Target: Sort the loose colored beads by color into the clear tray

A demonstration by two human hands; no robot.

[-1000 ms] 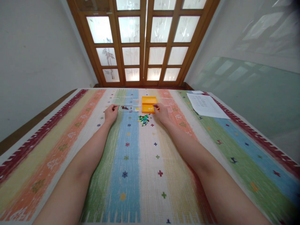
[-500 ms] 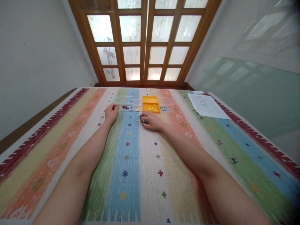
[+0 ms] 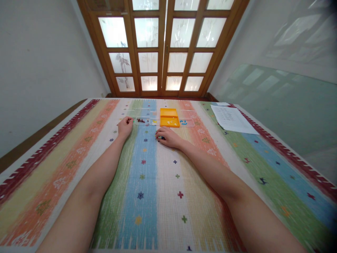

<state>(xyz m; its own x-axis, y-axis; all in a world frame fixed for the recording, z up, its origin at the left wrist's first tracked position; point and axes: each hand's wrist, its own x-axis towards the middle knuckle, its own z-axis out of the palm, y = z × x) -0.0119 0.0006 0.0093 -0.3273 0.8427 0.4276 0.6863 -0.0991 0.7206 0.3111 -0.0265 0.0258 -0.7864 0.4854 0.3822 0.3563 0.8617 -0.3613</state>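
My left hand (image 3: pixel 125 127) rests on the tablecloth at the left end of a row of clear plastic boxes, its fingers pinched together; what is in them is too small to make out. Beside it, one clear box holds dark red small pieces (image 3: pixel 142 120). My right hand (image 3: pixel 169 136) lies in front of an open orange box (image 3: pixel 169 112), fingers curled down over small multicoloured pieces (image 3: pixel 161 138) that it mostly hides. White bits (image 3: pixel 171 122) lie inside the orange box. Next to it are blue pieces (image 3: pixel 183 122) in a clear tray and yellow pieces (image 3: pixel 154 121).
The table has a striped, patterned tablecloth (image 3: pixel 142 211). Printed paper sheets (image 3: pixel 234 118) lie at the far right. A pale green glass-like panel (image 3: pixel 284 109) leans along the right wall, and wooden glazed doors (image 3: pixel 163 49) stand behind the table.
My right hand has shifted slightly down and left, its fingers curling further over the small coloured pieces, which now show less. My left hand has hardly moved.
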